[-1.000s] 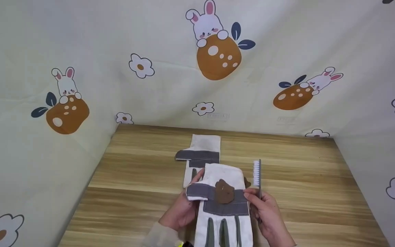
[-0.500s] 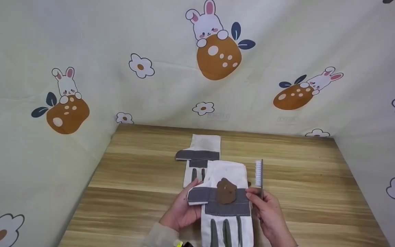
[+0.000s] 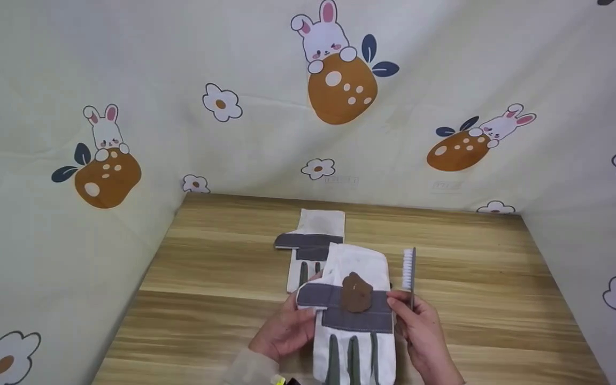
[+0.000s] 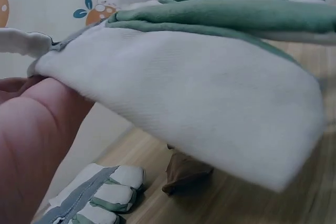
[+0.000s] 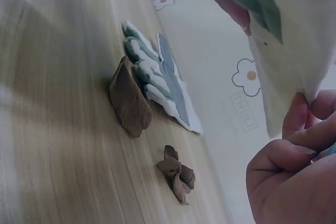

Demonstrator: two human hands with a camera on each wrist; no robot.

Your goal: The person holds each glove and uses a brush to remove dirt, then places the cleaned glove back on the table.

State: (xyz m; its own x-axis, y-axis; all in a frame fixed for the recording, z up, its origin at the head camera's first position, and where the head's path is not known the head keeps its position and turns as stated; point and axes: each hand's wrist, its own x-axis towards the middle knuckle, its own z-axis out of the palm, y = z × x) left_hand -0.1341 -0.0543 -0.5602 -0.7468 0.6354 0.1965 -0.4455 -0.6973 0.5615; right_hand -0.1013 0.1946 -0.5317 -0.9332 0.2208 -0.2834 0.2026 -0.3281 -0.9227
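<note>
A white work glove [image 3: 359, 259] with grey bands and green strips is held up over the table, its cuff pointing away from me. On its grey band sits a brown, clay-like patch [image 3: 357, 293]. My left hand [image 3: 286, 329] grips the glove by its left side near the thumb, fingers partly hidden behind it. With thumb and fingertips my right hand [image 3: 420, 331] pinches the right edge. That same hand also holds a brush [image 3: 408, 270], white bristles upward and facing the glove, its handle mostly hidden in the palm.
Behind the held glove, a matching glove [image 3: 321, 222] lies flat on the wooden table [image 3: 222, 251]. The right wrist view shows a large brown lump [image 5: 128, 100] and a smaller brown cluster [image 5: 178, 171] on the tabletop. Printed cloth walls [image 3: 265, 144] enclose the table.
Both hands have shifted the glove slightly right and away from me, and the brush has moved right with it. The brown lump behind the glove's right edge is now almost covered in the head view.
</note>
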